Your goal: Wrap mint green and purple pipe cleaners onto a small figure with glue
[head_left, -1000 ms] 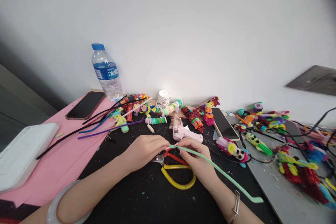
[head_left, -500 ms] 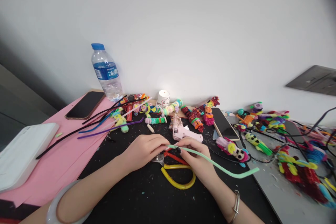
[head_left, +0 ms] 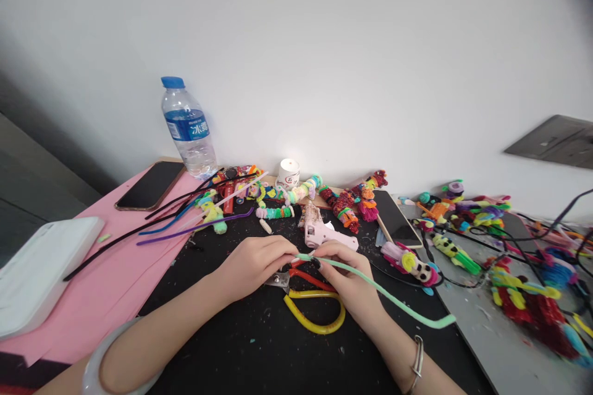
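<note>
My left hand and my right hand meet over the black mat, both pinched on one end of a long mint-green pipe cleaner. Its free end trails out to the right past my right wrist. Under my hands lie scissors with red and yellow handles. A pink glue gun sits just behind my fingers.
A water bottle, a phone and loose pipe cleaners lie on pink paper at left, with a white box. Colourful pipe-cleaner figures line the wall and fill the grey surface at right, among cables.
The free end of the green pipe cleaner swung up from low at the right, then dipped slightly. My hands stayed in place, working at its near end.
</note>
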`<action>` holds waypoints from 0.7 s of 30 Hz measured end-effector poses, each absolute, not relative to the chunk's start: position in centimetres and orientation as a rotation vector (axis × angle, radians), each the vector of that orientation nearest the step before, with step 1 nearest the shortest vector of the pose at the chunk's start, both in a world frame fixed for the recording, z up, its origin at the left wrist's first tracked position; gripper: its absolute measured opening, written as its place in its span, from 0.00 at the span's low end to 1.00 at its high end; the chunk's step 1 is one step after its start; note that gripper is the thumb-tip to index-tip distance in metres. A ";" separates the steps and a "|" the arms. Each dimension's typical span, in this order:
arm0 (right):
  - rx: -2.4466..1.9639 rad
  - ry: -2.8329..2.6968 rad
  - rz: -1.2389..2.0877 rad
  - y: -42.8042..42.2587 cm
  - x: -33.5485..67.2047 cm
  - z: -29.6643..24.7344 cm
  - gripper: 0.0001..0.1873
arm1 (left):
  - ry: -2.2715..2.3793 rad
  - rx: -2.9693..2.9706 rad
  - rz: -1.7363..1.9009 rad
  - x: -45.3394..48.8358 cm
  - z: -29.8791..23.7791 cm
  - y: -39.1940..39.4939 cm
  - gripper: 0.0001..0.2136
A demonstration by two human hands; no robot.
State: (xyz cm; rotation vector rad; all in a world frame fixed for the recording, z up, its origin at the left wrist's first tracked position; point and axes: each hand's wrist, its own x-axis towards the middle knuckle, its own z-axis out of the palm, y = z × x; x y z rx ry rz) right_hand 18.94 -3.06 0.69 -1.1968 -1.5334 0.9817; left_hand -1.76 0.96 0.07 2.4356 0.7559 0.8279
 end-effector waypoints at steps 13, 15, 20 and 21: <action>-1.197 -1.513 0.987 -3.0 18.9 0.6 0.04 | 0.744 2.442 0.789 -1.8 0.3 1.0 0.11; -1.224 -1.453 1.001 -3.1 18.9 0.5 0.03 | 0.770 2.415 0.811 -1.8 0.5 1.0 0.10; -1.299 -1.395 0.944 -3.0 18.9 0.5 0.05 | 0.939 2.038 0.856 -1.3 0.8 0.8 0.06; -1.304 -1.397 0.935 -3.0 18.9 0.5 0.05 | 0.954 1.901 0.848 -1.1 0.8 0.7 0.06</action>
